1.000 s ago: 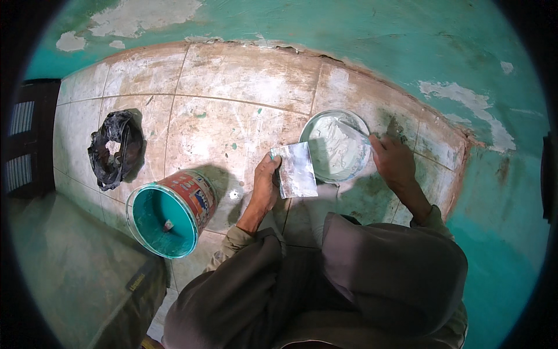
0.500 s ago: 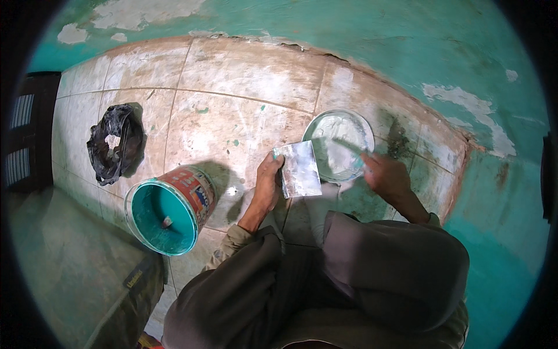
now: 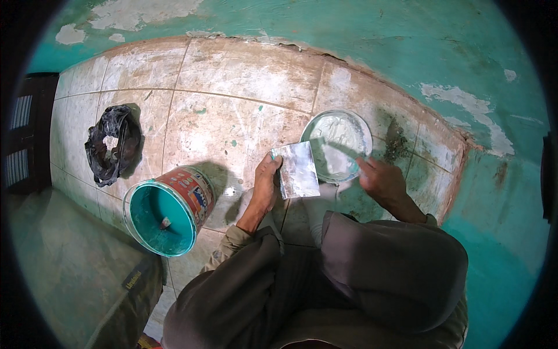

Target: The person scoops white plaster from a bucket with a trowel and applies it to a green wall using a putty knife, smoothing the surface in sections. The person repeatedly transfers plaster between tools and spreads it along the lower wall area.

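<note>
2 containers: bowl (image 3: 337,145) of white paste, teal-filled bucket (image 3: 165,212); left hand (image 3: 266,185) clamps a plate (image 3: 296,170).

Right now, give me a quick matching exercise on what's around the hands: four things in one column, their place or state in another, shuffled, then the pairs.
Things:
1. flat metal blade
2. round bowl
3. paint bucket
4. black plastic bag

Places or states:
A. crumpled on the tiles at far left
B. held in the left hand
C. on the floor by the right hand, whitish paste inside
D. tilted, teal inside

Pairs: 1-B, 2-C, 3-D, 4-A
</note>
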Tool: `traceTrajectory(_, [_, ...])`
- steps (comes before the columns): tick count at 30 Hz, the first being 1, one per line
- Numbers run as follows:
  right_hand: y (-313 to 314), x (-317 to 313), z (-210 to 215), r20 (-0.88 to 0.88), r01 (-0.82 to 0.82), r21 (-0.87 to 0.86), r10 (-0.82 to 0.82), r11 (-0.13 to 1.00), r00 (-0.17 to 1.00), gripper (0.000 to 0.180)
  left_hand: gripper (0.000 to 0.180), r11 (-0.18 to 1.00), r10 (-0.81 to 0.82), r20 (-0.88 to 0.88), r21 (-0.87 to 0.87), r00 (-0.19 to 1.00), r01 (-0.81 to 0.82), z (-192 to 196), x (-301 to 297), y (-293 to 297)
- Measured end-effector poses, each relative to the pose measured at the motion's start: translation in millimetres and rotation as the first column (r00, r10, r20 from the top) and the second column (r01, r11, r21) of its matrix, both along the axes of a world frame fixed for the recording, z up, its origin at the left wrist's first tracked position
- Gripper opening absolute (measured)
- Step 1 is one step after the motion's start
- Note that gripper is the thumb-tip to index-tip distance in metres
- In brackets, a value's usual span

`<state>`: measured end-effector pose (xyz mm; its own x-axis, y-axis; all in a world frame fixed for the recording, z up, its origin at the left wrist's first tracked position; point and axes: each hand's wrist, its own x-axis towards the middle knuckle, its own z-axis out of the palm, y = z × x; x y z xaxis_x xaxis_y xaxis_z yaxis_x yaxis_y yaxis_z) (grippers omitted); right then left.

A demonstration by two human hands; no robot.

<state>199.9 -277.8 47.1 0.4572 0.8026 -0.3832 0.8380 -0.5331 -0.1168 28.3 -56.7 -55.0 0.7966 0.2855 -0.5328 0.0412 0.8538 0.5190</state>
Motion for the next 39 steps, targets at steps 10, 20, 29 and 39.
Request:
traceTrajectory(10, [1, -17, -7, -0.013, 0.127, 0.017, -0.127, 0.992, 0.992, 0.038, 0.037, 1.0, -0.03, 0.006, 0.007, 1.0, 0.03, -2, -1, -2])
traceTrajectory(20, [19, -10, -48, -0.641, 0.683, 0.116, -0.471, 0.721, 0.606, 0.035, 0.036, 0.999, -0.05, -0.012, 0.017, 0.999, 0.05, -2, -3, -2])
traceTrajectory(29, [-3, 15, -10, -0.767, 0.823, 0.106, -0.481, 0.558, 0.425, 0.04, 0.029, 0.979, 0.201, 0.005, 0.027, 0.98, -0.201, 21, 7, 22])
traceTrajectory(39, [3, 15, 34, -0.029, 0.066, 0.637, -0.062, 0.768, 0.998, 0.026, 0.029, 0.98, -0.004, 0.04, -0.199, 0.999, 0.012, 81, 58, 19])
